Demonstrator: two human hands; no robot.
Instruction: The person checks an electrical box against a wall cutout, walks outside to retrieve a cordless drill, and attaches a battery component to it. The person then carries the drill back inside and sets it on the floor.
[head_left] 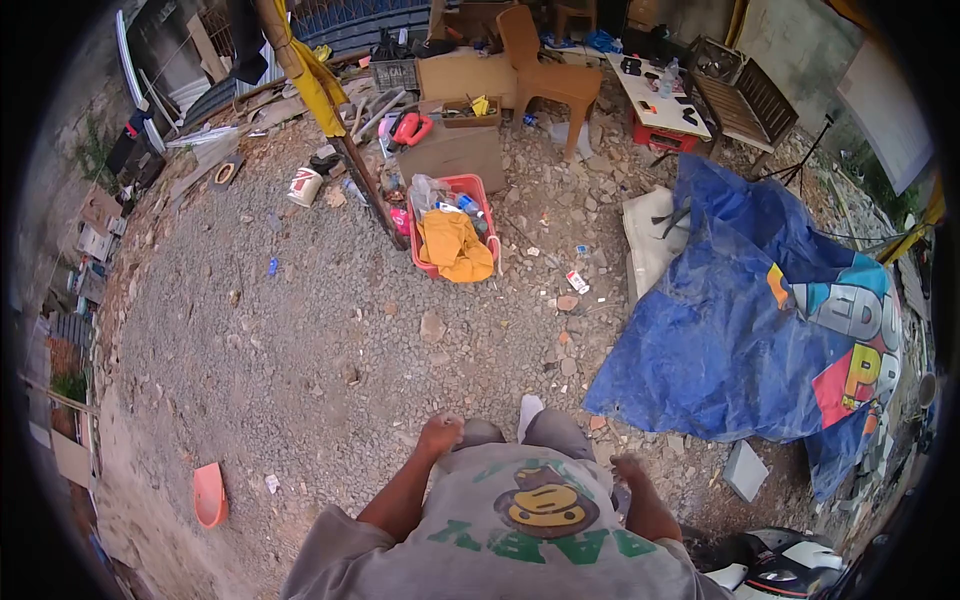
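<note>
1. The person's two hands are well apart, one on each side of the body. The left hand is beside the left thigh, loosely bent, with nothing visible in it; its fingers are too blurred to tell whether they are closed.
2. The right hand hangs by the right hip. No object shows in it, but how far its fingers are curled cannot be told.
3. The large thing nearest the right hand is the blue tarp, spread in creases over the ground to the front and right, apart from the hand. Its raised folds and loose near edge could snag a foot that steps onto it.
4. Just beside the tarp's near edge lies a pale slab; a foot swung wide to the right could strike its corner.
5. Under the left hand there is only stony ground. One white-covered foot shows ahead of the body, and loose stones could roll beneath it and upset the balance.
6. Farther ahead, the red crate holds an orange cloth and bottles. The cloth hangs over the near rim, so a passing leg could catch it and drag it out.
7. A leaning pole stands close to the crate; a knock could shift it, though its footing is hard to judge.
</note>
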